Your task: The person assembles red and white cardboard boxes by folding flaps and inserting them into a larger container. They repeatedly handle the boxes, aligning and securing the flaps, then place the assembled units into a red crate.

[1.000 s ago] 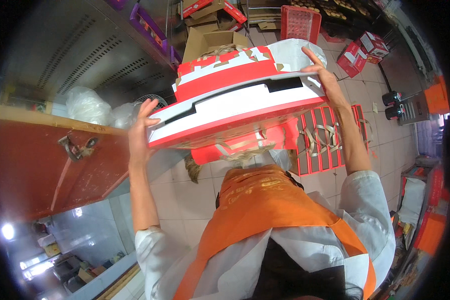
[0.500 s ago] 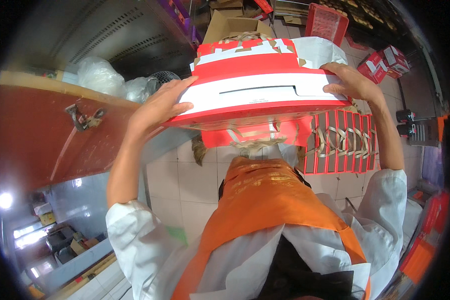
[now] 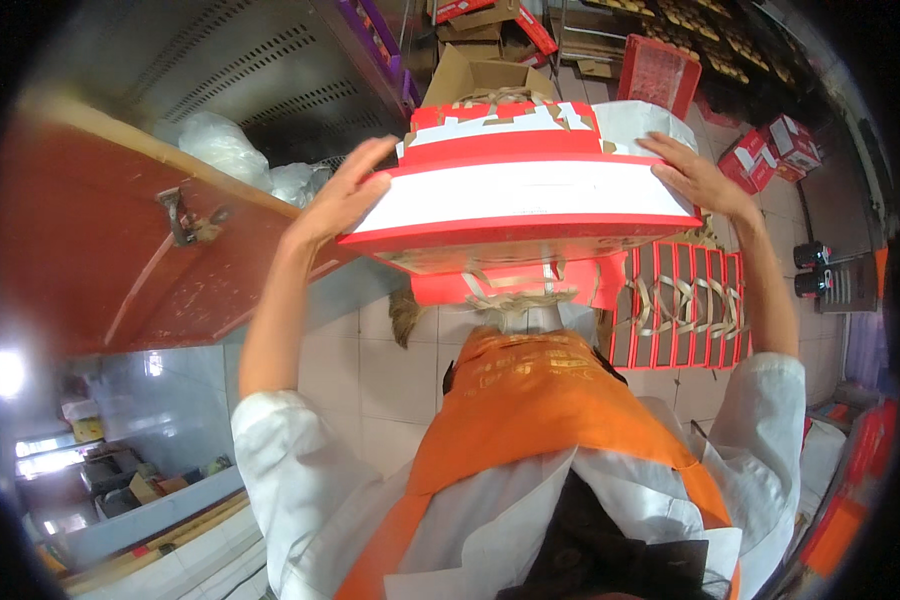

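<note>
Panel of scuffed reddish brown (image 3: 80, 250), bearing a metal latch (image 3: 178, 216), is standing at the far left, and crumpled translucent plastic bags (image 3: 222, 152) are lying beyond its upper edge; the left forearm should be passing clear of that latch. The left hand (image 3: 338, 205) is holding the left end of a long, white-faced cardboard box with red edges (image 3: 530, 195), its thumb lying toward the white face. The box is spanning the space between both hands, in front of a red cardboard stack (image 3: 500, 148) topped with ragged white pieces; I cannot tell whether it is resting on anything. Below its lower edge, tan ribbons (image 3: 490, 285) are lying over a red cardboard piece (image 3: 435, 290), so they should be hanging free, not pinching underneath. The right hand (image 3: 705, 185) is gripping the opposite end, its fingers reaching over the upper right corner. Both hands should be pressing evenly inward, since lopsided force could be skewing the box or denting its face. Farther right, a row of brown, red-edged boxes (image 3: 622, 345) is standing on the pale tiled floor (image 3: 390, 370).
</note>
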{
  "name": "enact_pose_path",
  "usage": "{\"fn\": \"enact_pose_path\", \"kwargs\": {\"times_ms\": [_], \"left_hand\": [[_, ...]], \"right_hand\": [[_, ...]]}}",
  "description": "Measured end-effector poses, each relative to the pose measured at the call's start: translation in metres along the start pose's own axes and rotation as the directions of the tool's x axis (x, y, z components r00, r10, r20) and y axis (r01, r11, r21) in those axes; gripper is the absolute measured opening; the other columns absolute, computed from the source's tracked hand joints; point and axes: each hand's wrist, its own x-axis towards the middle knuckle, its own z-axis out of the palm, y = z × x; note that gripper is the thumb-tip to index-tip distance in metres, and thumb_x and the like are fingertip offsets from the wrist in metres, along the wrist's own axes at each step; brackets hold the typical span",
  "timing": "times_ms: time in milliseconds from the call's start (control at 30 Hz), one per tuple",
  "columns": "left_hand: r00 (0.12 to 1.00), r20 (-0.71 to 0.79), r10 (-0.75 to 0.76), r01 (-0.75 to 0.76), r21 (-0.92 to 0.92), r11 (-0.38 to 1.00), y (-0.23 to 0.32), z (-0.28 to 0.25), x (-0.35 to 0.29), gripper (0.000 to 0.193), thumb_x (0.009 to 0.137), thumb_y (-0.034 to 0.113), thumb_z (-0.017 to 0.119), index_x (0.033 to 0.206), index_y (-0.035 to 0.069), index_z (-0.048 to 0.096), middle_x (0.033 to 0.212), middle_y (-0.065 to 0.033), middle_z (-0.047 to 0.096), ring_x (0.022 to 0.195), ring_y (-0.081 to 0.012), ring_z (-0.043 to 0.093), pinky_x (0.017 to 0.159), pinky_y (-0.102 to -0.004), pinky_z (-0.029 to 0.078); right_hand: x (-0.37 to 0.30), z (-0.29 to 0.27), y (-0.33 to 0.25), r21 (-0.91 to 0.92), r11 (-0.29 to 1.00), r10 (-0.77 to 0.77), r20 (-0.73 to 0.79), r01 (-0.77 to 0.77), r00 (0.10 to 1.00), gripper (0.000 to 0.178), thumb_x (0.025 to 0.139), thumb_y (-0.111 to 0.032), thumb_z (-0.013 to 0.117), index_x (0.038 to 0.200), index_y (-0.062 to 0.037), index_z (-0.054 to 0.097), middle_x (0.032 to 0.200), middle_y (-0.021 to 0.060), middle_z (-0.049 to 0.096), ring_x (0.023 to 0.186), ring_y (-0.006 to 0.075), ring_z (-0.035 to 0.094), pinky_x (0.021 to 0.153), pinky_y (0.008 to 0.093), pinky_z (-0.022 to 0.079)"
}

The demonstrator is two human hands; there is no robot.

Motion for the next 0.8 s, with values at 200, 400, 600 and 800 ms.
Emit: {"fn": "enact_pose_path", "kwargs": {"times_ms": [200, 400, 600, 800], "left_hand": [[0.738, 0.082, -0.67, 0.451, -0.798, 0.399, 0.019, 0.023, -0.045, 0.06, 0.093, 0.046, 0.045, 0.134, 0.003, 0.037, 0.129, -0.0168, 0.046, 0.114, -0.0253, 0.052, 0.087, -0.0417, 0.05], [0.803, -0.305, -0.513, 0.079, -0.798, 0.598, 0.056, 0.003, -0.05, 0.051, 0.095, 0.047, 0.041, 0.13, 0.01, 0.042, 0.12, -0.0136, 0.053, 0.106, -0.0251, 0.058, 0.087, -0.0413, 0.052], [0.831, -0.55, -0.08, -0.506, -0.808, 0.303, 0.04, 0.005, -0.051, 0.067, 0.089, 0.057, 0.045, 0.138, 0.015, 0.03, 0.152, -0.0047, 0.014, 0.138, -0.0243, 0.019, 0.11, -0.0428, 0.025], [0.895, -0.366, -0.255, -0.218, -0.858, 0.466, -0.011, 0.025, -0.019, 0.087, 0.086, 0.054, 0.054, 0.147, 0.016, 0.005, 0.149, -0.0075, 0.019, 0.136, -0.0246, 0.023, 0.109, -0.0423, 0.025]], "right_hand": [[-0.045, 0.043, -0.008, 0.905, 0.268, 0.516, 0.155, -0.33, 0.843, 0.078, 0.085, -0.056, 0.053, 0.144, -0.0135, 0.024, 0.146, 0.0191, 0.024, 0.132, 0.0343, 0.029, 0.092, 0.0509, 0.046], [-0.056, -0.005, -0.024, 0.945, 0.259, 0.494, -0.306, 0.197, 0.814, 0.065, 0.088, -0.057, 0.047, 0.136, -0.0139, 0.039, 0.143, 0.0088, 0.033, 0.126, 0.0262, 0.041, 0.098, 0.0457, 0.042], [-0.06, 0.004, 0.012, 0.728, 0.068, 0.29, -0.669, 0.682, 0.685, 0.063, 0.091, -0.058, 0.039, 0.134, -0.0122, 0.039, 0.147, 0.0099, 0.028, 0.136, 0.0238, 0.025, 0.108, 0.0439, 0.029], [-0.021, 0.039, 0.058, 0.911, 0.344, 0.341, -0.348, 0.229, 0.873, 0.082, 0.083, -0.054, 0.059, 0.141, -0.0055, 0.027, 0.142, 0.0068, 0.036, 0.127, 0.0225, 0.038, 0.102, 0.0382, 0.036]]}}
